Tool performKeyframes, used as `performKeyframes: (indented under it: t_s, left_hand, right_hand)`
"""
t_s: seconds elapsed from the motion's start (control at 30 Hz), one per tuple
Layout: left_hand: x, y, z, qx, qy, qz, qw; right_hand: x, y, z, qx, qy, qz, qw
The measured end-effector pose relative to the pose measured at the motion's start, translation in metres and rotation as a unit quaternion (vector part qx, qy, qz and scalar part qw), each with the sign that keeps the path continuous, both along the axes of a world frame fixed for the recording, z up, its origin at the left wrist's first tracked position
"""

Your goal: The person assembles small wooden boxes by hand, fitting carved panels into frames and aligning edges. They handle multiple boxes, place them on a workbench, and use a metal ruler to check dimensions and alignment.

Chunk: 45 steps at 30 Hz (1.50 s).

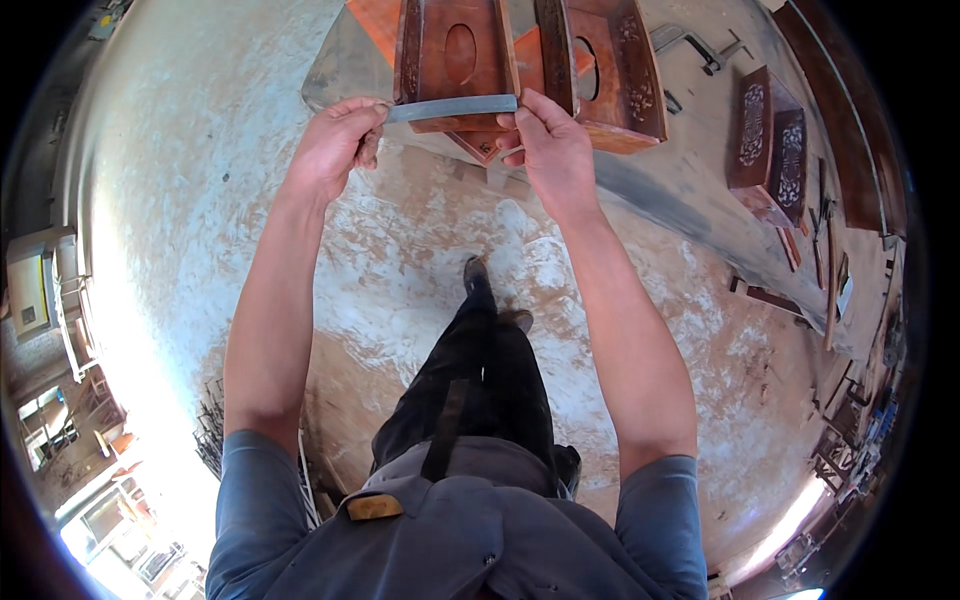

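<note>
Stretched between my two hands is a flat, narrow grey strip (pixel 452 108), bowed slightly upward; I cannot make out its material. My left hand (pixel 340 138) pinches its left end between thumb and fingers. At the right end my right hand (pixel 549 150) grips it, thumb and forefinger closed, other fingers curled beneath. The strip crosses the near end of a reddish-brown wooden box (pixel 430 60) with an oval in its base; whether it touches the wood I cannot tell. Just right of that box lies a second wooden box (pixel 630 75) with carved inner walls and an oval opening.
Both boxes rest on a grey work surface (pixel 690 180). Farther right stands another carved dark-red box (pixel 770 150). A metal clamp (pixel 705 50) lies beyond the second box. Long thin tools (pixel 828 260) lie along the right side. My feet stand on a stained, dusty floor (pixel 400 240).
</note>
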<state>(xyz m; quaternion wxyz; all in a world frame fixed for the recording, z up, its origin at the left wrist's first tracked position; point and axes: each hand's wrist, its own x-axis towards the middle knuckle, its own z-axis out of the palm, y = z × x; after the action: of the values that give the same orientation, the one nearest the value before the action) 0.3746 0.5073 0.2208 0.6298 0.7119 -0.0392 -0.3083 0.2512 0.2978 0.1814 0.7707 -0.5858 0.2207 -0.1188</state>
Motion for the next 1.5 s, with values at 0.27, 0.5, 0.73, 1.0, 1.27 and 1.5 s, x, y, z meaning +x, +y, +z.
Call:
performKeyframes:
  t_s: [0.27, 0.5, 0.73, 1.0, 1.27, 1.5]
  left_hand:
    - [0.0, 0.001, 0.0, 0.007, -0.015, 0.005, 1.0]
    - [0.001, 0.002, -0.002, -0.006, -0.012, 0.005, 1.0]
    - [0.001, 0.002, -0.001, -0.003, -0.019, 0.01, 1.0]
    - [0.0, 0.003, -0.003, -0.006, -0.032, 0.004, 0.999]
    - [-0.004, 0.0, -0.001, 0.017, -0.031, 0.018, 0.999]
    - [-0.006, -0.001, -0.003, 0.001, -0.03, 0.021, 0.999]
  right_hand:
    - [-0.049, 0.002, -0.01, 0.048, -0.013, -0.015, 0.999]
    - [-0.139, -0.052, -0.05, -0.228, 0.053, -0.133, 0.963]
    - [-0.122, -0.135, -0.043, -0.69, 0.073, -0.059, 0.718]
    - [-0.098, -0.178, -0.076, -0.723, 0.083, -0.038, 0.685]
    - [-0.067, -0.191, -0.085, -0.73, 0.089, -0.125, 0.666]
    - [-0.066, -0.197, -0.086, -0.725, 0.103, -0.133, 0.668]
